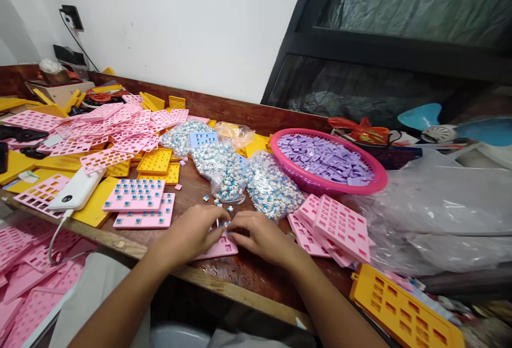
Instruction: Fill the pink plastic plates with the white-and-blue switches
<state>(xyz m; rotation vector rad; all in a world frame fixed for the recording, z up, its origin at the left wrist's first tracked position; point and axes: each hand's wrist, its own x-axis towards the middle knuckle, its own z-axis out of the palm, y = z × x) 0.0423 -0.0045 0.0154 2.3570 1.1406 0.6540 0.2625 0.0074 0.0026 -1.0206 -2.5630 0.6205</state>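
A pink perforated plate (221,250) lies near the table's front edge, partly covered by both hands. My left hand (195,233) is closed over its left side, thumb and fingers curled onto it. My right hand (262,235) reaches to the plate's right side, its fingers bent and pinched together; what is between them is too small to tell. A few loose blue-and-white key switches (217,202) lie just beyond the hands. Clear bags of such switches (219,169) stand behind. To the left, two stacked pink plates (136,194) carry rows of blue switches.
A pink basket (378,180) holds purple keycaps. Pink plates (342,225) are stacked at the right, near an orange perforated case (406,305). At left lie a white power bank (78,190) with a cable, yellow plates (155,160) and a pile of pink ones (116,121).
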